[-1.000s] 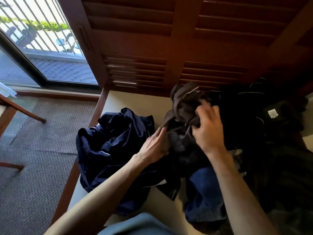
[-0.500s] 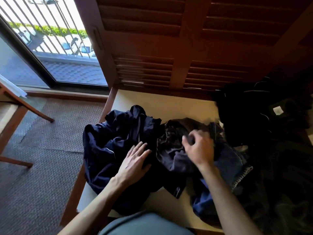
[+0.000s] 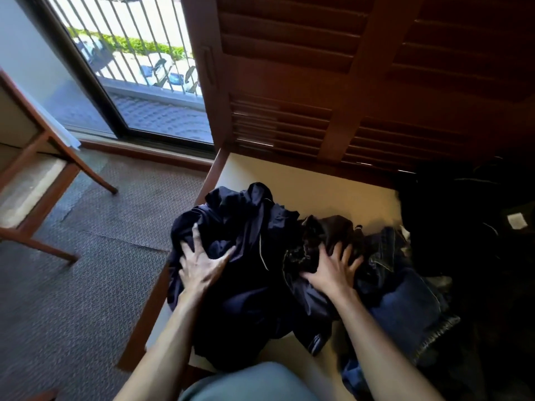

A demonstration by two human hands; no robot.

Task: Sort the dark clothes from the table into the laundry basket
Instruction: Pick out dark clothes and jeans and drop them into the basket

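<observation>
Navy jacket (image 3: 231, 256) now lies under the spread left hand (image 3: 199, 264); the right hand (image 3: 330, 270), having dropped the brown garment (image 3: 318, 241), presses open-fingered on it. Both sit on the worktop (image 3: 318, 186); no basket visible.

jacket (image 3: 246, 256) left | jeans (image 3: 405, 299) right | both on table (image 3: 318, 186), seemingly

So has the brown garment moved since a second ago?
Yes. The brown garment was held up in front of the shutters; now it lies lower on the table, beside the navy garment, with the right hand pressing on it.
</observation>
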